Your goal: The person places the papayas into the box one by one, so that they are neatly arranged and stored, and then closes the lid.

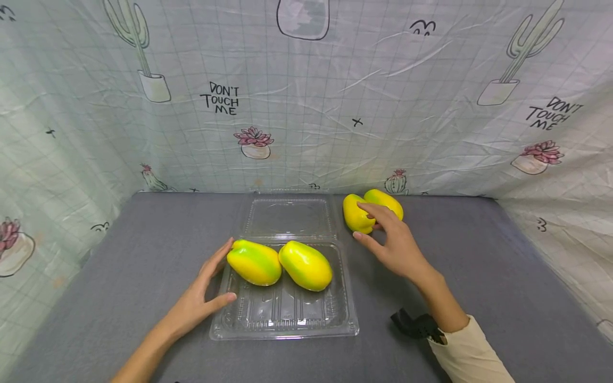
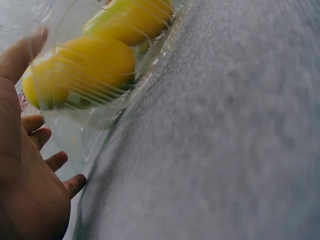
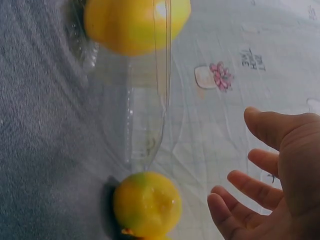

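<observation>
Two glossy yellow-green fruits, shaped like small papayas, lie side by side in a clear plastic clamshell box: a left fruit (image 1: 255, 263) and a right fruit (image 1: 305, 266). The box's base (image 1: 286, 336) is toward me, its lid (image 1: 289, 218) folded back flat. My left hand (image 1: 201, 295) is at the box's left side, fingers extended along the wall and thumb over the rim. Two more such fruits sit right of the lid, a nearer one (image 1: 355, 214) and a farther one (image 1: 383, 201). My right hand (image 1: 395, 242) reaches over them, fingers spread and slightly bent, clear of the fruit (image 3: 146, 205) in the right wrist view.
Grey cloth (image 1: 143, 255) covers the table. Behind it and along both sides hangs a pale curtain (image 1: 306, 106) printed with cacti and lettering. A black strap (image 1: 415, 324) hangs by my right sleeve (image 1: 471, 354).
</observation>
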Demonstrator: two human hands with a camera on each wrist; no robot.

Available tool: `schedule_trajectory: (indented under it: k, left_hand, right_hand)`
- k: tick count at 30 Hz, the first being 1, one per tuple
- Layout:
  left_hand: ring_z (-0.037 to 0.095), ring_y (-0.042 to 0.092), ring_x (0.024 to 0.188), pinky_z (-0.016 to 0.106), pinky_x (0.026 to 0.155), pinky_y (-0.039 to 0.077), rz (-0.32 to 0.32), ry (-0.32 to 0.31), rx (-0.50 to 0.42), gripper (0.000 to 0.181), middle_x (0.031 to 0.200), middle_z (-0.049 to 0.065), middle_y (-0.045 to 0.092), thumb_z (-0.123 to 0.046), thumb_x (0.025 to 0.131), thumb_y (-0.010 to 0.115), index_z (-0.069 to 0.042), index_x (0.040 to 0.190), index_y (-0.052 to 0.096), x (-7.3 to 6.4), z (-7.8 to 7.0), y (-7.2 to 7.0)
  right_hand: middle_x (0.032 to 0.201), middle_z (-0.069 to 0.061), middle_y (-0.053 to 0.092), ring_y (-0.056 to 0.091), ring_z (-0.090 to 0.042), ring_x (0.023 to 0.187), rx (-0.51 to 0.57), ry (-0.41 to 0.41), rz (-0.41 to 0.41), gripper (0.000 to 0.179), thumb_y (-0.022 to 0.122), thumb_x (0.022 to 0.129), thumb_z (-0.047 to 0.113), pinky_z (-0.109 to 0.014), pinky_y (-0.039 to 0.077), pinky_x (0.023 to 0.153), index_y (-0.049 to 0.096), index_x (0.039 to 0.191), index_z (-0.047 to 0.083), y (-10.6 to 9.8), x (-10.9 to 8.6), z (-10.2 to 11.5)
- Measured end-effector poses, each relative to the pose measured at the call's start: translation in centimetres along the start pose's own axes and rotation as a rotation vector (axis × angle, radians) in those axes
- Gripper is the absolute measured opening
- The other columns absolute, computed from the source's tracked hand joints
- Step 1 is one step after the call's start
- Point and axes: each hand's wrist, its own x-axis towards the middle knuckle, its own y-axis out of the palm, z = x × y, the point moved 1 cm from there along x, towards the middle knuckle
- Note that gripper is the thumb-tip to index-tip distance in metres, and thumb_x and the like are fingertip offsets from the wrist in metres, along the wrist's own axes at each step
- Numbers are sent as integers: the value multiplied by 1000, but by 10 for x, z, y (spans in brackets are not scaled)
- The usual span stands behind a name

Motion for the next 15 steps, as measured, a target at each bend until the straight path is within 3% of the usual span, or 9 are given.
schedule_trajectory:
  k: [1,4,8,13,15]
  left_hand:
    - [19,11,144,17,109,17,5,-2,8,94,160,2,11,-5,80,72,-18,155,14,-2,0,-1]
    - [19,8,145,41,111,18,21,-17,17,97,160,3,9,-9,78,74,-19,155,15,-7,1,-3]
    - [22,6,145,70,98,14,45,-30,7,100,160,3,8,-14,76,76,-21,155,15,-11,2,-4]
    - [32,5,144,71,98,10,54,8,-15,102,160,6,8,-19,73,78,-17,154,17,-12,3,-5]
    - [32,4,144,60,105,10,55,25,-25,102,160,8,8,-19,73,79,-15,154,17,-13,4,-6]
  right_hand:
    - [136,-11,49,54,-31,109,0,7,-6,59,73,87,18,-41,50,83,48,139,9,0,0,-2]
    - [137,-11,49,54,-32,108,-1,28,-24,59,72,87,19,-43,50,84,47,140,10,-2,1,-9]
    - [137,-10,50,55,-33,107,2,58,-53,58,72,88,19,-47,49,85,47,140,11,-4,1,-18]
    - [136,-10,49,56,-33,107,15,87,-68,59,72,87,19,-49,50,84,48,140,11,-4,2,-24]
    - [135,-12,49,56,-34,107,19,98,-74,60,73,87,19,-50,50,84,47,141,11,-3,2,-27]
